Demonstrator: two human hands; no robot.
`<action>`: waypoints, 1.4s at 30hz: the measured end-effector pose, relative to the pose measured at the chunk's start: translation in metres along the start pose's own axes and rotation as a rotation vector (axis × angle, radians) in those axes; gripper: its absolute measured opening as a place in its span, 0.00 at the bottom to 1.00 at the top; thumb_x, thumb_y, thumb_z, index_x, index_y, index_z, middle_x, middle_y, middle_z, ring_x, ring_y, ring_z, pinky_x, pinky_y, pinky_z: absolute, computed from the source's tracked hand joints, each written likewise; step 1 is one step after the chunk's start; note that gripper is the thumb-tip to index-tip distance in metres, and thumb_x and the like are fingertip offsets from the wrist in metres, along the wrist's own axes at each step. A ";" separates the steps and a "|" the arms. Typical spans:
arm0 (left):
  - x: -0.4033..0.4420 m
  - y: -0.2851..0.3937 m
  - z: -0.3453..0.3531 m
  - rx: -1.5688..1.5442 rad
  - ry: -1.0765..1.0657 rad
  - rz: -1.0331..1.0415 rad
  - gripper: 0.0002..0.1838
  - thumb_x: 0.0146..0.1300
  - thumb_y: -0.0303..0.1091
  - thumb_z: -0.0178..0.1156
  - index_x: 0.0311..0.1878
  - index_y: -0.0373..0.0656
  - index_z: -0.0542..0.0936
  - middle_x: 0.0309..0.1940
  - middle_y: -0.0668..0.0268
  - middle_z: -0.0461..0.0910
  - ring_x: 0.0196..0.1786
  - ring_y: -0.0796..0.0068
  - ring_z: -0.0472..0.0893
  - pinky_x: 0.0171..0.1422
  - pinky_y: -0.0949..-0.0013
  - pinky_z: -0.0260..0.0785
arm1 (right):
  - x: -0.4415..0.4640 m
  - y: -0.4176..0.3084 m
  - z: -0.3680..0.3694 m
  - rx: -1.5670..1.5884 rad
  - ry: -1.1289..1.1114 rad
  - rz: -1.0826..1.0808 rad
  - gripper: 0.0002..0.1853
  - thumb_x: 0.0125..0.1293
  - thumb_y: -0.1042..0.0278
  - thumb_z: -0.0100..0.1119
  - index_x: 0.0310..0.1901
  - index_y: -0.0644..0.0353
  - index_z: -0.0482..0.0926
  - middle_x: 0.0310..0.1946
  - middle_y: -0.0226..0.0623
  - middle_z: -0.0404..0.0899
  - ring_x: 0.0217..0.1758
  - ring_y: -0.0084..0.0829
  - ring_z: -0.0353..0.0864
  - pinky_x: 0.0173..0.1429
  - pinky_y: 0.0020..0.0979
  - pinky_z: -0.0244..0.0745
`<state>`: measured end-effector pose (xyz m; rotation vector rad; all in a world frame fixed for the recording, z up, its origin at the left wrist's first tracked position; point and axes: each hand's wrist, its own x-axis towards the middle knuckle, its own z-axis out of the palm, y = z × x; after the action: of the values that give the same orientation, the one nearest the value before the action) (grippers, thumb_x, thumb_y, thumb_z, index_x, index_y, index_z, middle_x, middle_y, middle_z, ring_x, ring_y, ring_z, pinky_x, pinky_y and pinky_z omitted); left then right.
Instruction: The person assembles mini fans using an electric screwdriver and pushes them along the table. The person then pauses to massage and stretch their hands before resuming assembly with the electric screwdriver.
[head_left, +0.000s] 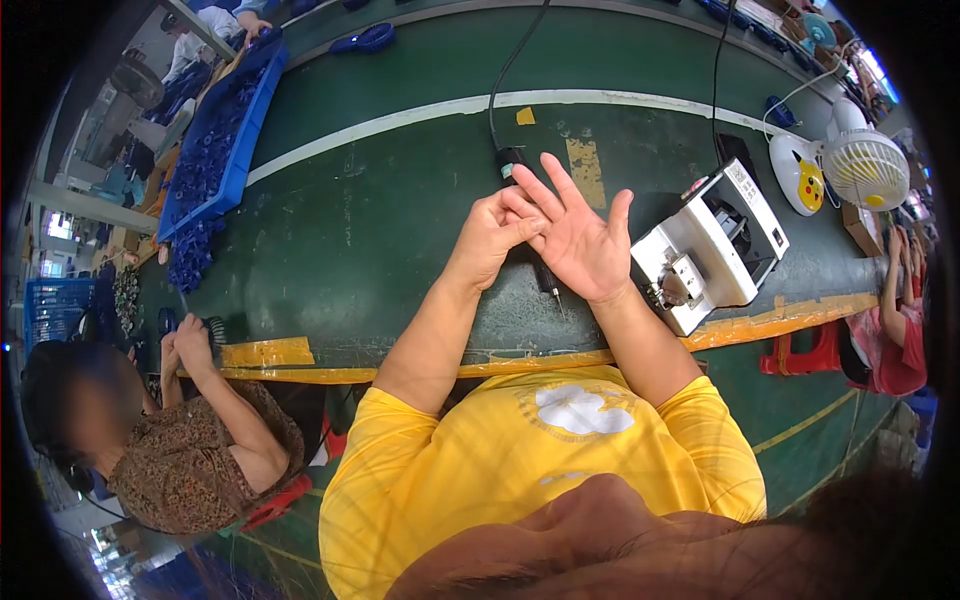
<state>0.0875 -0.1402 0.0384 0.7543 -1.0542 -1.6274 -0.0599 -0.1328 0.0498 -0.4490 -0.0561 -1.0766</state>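
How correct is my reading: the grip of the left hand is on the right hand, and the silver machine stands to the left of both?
Only the side is wrong. The grip of the left hand is on the right hand, but the head view shows the silver machine to the right of both.

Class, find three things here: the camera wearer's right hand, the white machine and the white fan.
Right hand [590, 246], head view: on the open palm.
White machine [722, 274], head view: on its white casing.
White fan [868, 170], head view: on the front grille.
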 end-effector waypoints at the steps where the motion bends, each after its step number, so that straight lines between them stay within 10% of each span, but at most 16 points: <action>1: 0.000 -0.002 -0.001 0.005 0.003 0.005 0.08 0.56 0.23 0.63 0.40 0.38 0.77 0.34 0.66 0.80 0.38 0.79 0.79 0.47 0.75 0.71 | 0.000 0.000 -0.001 0.050 -0.009 0.006 0.53 0.58 0.22 0.37 0.74 0.54 0.41 0.73 0.52 0.44 0.74 0.47 0.51 0.75 0.43 0.48; 17: -0.001 -0.005 -0.005 0.128 -0.014 0.003 0.10 0.60 0.25 0.59 0.45 0.35 0.76 0.39 0.61 0.80 0.43 0.73 0.80 0.52 0.71 0.72 | -0.001 0.000 -0.007 0.086 -0.029 0.029 0.52 0.59 0.23 0.37 0.74 0.54 0.42 0.72 0.55 0.48 0.72 0.49 0.55 0.74 0.42 0.51; 24: -0.001 0.018 0.010 -0.680 -0.125 0.073 0.49 0.61 0.73 0.39 0.74 0.46 0.45 0.75 0.52 0.41 0.76 0.58 0.46 0.72 0.57 0.53 | 0.001 -0.002 -0.011 0.006 0.014 -0.040 0.54 0.57 0.20 0.36 0.73 0.55 0.41 0.68 0.58 0.56 0.66 0.50 0.66 0.67 0.46 0.63; 42: 0.002 0.014 -0.001 -0.858 -0.192 0.076 0.51 0.59 0.76 0.36 0.75 0.49 0.44 0.76 0.55 0.41 0.74 0.59 0.51 0.64 0.60 0.60 | 0.001 -0.002 -0.014 -0.170 0.103 -0.066 0.55 0.58 0.20 0.35 0.73 0.59 0.42 0.64 0.58 0.63 0.61 0.46 0.72 0.62 0.43 0.69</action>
<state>0.0934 -0.1444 0.0509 -0.0144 -0.4076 -1.8816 -0.0634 -0.1401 0.0375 -0.5469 0.1138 -1.1731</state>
